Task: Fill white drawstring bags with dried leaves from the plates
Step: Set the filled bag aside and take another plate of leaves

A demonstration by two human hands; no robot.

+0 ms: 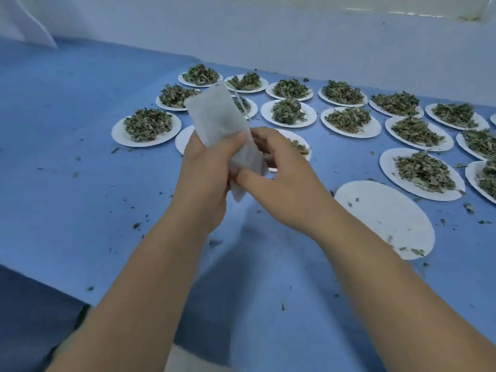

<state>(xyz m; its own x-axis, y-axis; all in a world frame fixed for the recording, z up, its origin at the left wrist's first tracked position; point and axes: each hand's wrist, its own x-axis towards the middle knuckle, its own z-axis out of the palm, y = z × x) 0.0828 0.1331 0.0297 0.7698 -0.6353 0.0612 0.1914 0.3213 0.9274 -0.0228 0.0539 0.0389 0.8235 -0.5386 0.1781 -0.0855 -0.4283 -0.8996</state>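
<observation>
Semi-sheer white drawstring bag [214,116], tilted mid-frame, gripped by left hand [206,178] and right hand [281,181], hiding leaf-heaped round white plates [118,133] on blue surface [67,162]

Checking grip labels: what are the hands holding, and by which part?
The white drawstring bag: left hand grips its middle, right hand pinches its lower part.

A thin white drawstring bag [217,122] of soft, matt, faintly see-through fabric, lightly creased. The round white paper plates [383,218] look matt and smooth; the dried green leaves [346,119] are dull, crinkled and rough. The counter [67,157] wears a smooth, matt blue cloth covering.
</observation>
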